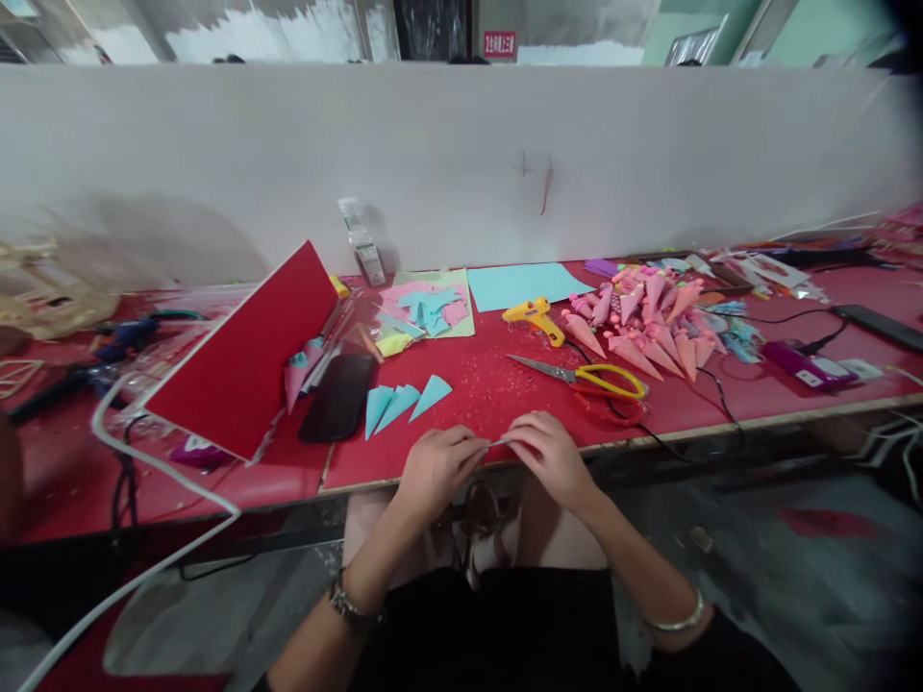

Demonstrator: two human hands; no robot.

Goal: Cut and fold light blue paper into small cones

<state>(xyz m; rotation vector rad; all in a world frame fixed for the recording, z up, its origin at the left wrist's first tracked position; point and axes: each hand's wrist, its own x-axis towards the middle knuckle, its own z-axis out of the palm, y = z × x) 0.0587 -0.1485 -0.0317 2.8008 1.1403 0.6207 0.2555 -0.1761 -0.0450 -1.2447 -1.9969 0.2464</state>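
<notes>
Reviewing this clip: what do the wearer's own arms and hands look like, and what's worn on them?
The left hand and right hand wear no gloves. A dark, metallic-looking watch or bracelet circles the left wrist; which it is, I can't tell. A slim, silver-coloured bangle sits on the right forearm, below a black sleeve.

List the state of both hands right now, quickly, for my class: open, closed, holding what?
Left hand: closed, pinching one end of a thin pale piece.
Right hand: closed, pinching its other end; too small to identify.
</notes>
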